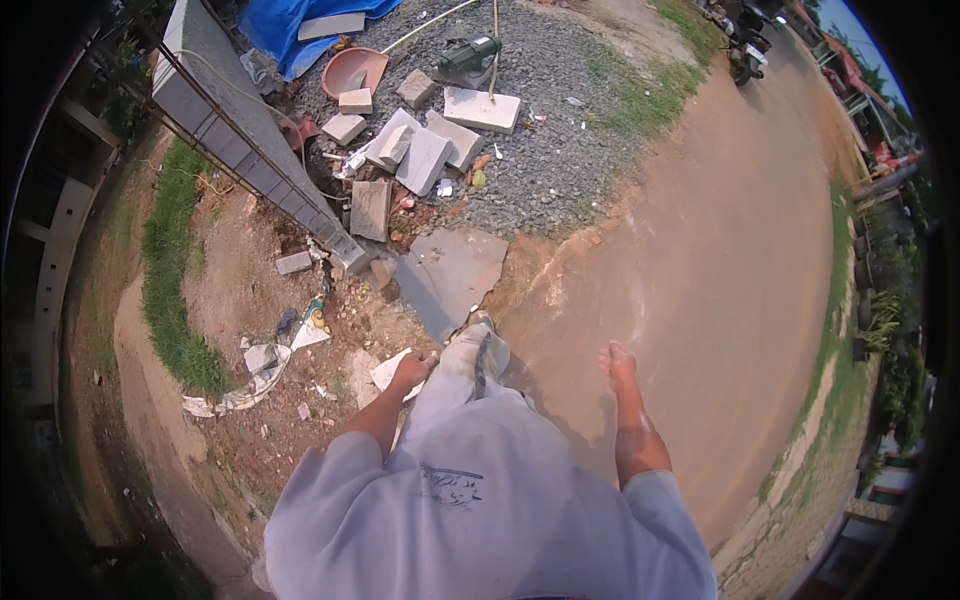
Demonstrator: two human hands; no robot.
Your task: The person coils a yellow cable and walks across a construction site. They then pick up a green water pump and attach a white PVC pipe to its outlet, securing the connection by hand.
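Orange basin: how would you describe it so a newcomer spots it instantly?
Find the big grey gravel heap ahead of the person, then the blue tarp at its upper left in the picture. Just below the tarp, the orange basin sits behind a small pale block. Its curved, hollow shape and colour set it apart from the angular slabs nearby.

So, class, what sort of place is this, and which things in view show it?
Probably a roadside building site: loose pale blocks and gray gravel lie near a gray wall, beside a road.
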